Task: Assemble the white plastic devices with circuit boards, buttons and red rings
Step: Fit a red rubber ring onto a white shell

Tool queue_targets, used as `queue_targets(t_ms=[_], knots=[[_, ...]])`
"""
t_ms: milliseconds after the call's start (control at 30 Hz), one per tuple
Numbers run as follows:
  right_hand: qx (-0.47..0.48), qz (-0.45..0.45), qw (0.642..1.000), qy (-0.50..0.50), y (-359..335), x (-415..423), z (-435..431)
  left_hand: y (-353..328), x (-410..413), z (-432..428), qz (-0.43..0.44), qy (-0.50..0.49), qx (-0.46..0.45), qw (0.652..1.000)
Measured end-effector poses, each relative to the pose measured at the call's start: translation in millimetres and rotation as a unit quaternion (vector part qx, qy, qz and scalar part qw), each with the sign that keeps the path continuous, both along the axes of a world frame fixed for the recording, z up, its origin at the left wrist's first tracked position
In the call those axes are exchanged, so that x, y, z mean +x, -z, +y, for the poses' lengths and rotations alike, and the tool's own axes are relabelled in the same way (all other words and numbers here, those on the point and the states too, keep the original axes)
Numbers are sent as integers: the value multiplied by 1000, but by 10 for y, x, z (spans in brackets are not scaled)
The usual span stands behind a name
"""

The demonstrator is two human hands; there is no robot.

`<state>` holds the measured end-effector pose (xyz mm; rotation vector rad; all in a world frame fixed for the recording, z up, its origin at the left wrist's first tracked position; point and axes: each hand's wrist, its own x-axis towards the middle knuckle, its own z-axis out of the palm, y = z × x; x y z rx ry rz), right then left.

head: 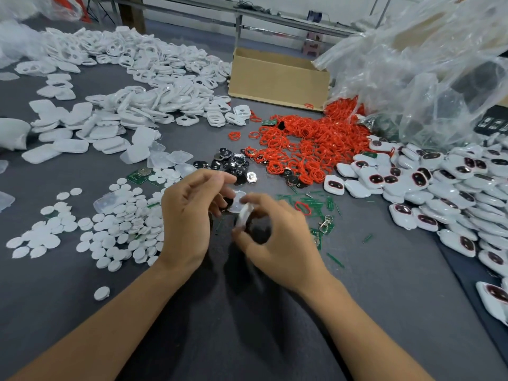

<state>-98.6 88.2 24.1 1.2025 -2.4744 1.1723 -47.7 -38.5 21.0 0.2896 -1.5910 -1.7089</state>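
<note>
On my feed, a white plastic shell (243, 215) stands on edge just above the tabletop (247, 312), pinched in the right hand (277, 237). A small translucent cover (238, 200) touches its upper end by the left hand (189, 215); that contact is blurred. Behind them lies a cluster of glossy black and silver buttons (233, 162). A tangled heap of red rings (308, 141) spreads to their right, with one loose red ring (302, 208) near the hands. A green circuit board (138, 174) lies flat to the left. Empty white shells (151, 78) are piled far left. Finished devices (439, 182), white with dark red-rimmed windows, are heaped at right.
</note>
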Motion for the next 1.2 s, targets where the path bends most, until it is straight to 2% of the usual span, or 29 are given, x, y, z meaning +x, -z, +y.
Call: queue_targets(t_ms=[67,133,267,333,433,567,733,900,1200], knots=[[-14,18,1000,-8,-15,8,-6,0,-2,-8,-1,-4,8,1000],[-36,79,996,9,-9,20,-10,-6,-6,-19,1,-11,16,1000],[9,123,992,4,30,52,-33,-5,-16,-26,-4,-29,15,999],[-11,108,994,9,12,51,-27,-16,-23,-30,-4,-38,18,999],[45,56,997,-39,4,90,-42,-14,-20,-29,-7,-44,17,999],[67,68,994,-51,6,117,-31,-20,-21,-32,-5,-43,10,999],[-4,80,997,-6,-13,121,-60,0,-41,-31,-6,-48,13,999],[27,111,993,-4,72,140,-103,13,-49,-39,-4,-67,12,998],[-61,102,990,72,38,149,-106,-1,-53,-44,2,-67,11,998]])
